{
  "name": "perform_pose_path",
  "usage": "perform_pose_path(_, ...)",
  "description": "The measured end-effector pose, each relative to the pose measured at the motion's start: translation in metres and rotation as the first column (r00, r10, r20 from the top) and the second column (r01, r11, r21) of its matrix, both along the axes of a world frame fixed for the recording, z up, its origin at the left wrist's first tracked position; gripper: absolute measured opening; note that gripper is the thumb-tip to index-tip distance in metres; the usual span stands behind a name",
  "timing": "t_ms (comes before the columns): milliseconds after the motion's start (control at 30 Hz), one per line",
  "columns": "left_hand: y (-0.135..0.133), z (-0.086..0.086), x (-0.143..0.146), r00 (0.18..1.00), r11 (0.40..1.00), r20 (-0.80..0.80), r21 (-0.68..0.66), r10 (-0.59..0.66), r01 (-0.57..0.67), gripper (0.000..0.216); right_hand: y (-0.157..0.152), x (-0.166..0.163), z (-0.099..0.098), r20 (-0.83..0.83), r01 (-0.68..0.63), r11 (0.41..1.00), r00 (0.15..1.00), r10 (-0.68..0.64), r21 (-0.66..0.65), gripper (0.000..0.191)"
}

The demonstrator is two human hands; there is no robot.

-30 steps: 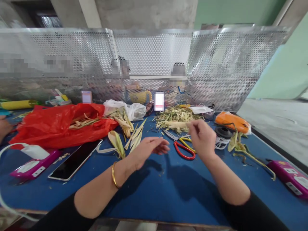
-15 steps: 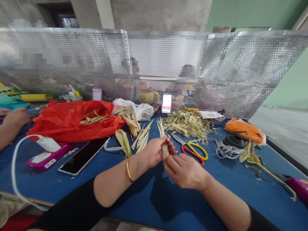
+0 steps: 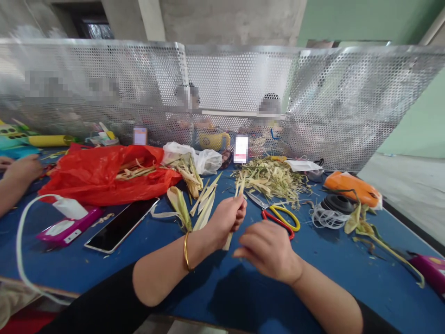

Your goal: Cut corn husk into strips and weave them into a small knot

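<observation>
My left hand (image 3: 225, 217) is closed around a small bundle of pale corn husk strips (image 3: 241, 185). The strips stick out above the fist, and their lower ends show beneath it. Just to the right, my right hand (image 3: 273, 253) is apart from the bundle, fingers loosely bent with the thumb held away, and nothing shows in it. Scissors (image 3: 281, 218) with red and yellow handles lie beyond my right hand. Loose corn husks (image 3: 206, 204) lie on the table beyond my left forearm.
A heap of shredded husk (image 3: 274, 178) lies ahead. On the left are a red plastic bag (image 3: 104, 185), a phone (image 3: 121, 227) and a purple power strip (image 3: 69, 229) with a white cable. A cord spool (image 3: 335, 206) stands right. Another person's hand (image 3: 26, 171) is far left.
My right hand has let go of the husk bundle and moved slightly right and down. My left hand's fingers have closed into a fist around the strips.
</observation>
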State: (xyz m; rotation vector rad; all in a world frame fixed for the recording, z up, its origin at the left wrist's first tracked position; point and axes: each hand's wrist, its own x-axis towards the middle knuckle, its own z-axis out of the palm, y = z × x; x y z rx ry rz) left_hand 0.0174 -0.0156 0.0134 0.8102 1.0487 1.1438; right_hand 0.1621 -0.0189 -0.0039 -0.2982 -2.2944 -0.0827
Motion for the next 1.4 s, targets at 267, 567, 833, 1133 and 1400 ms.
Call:
perform_pose_path(267,-0.009,-0.014,0.004,0.761,0.879,-0.649,0.351,-0.021,0.323,0.024,0.023,-0.003,0.007,-0.300,-0.237,0.221,0.899,-0.318,-0.946,0.041)
perform_pose_path(567,-0.011,-0.003,0.007,0.794,0.895,-0.593,0.272,-0.133,0.353,0.023,0.020,-0.001,0.007,-0.411,-0.349,0.221,0.818,-0.403,-0.911,0.034)
perform_pose_path(833,-0.007,-0.009,-0.002,0.727,0.867,-0.683,0.320,-0.067,0.381,0.036,0.025,0.005,0.010,-0.403,-0.399,0.076,0.868,-0.289,-0.914,0.032)
perform_pose_path(1133,-0.011,-0.002,-0.007,0.436,0.804,-0.900,0.273,0.019,0.528,0.028,0.030,0.010,0.013,-0.340,-0.323,0.115,0.834,-0.435,-0.939,0.032)
perform_pose_path(1400,-0.011,-0.008,-0.002,0.380,0.833,-0.922,0.265,0.071,0.486,0.021,0.030,0.010,0.012,-0.260,-0.139,0.299,0.871,-0.417,-0.944,0.021)
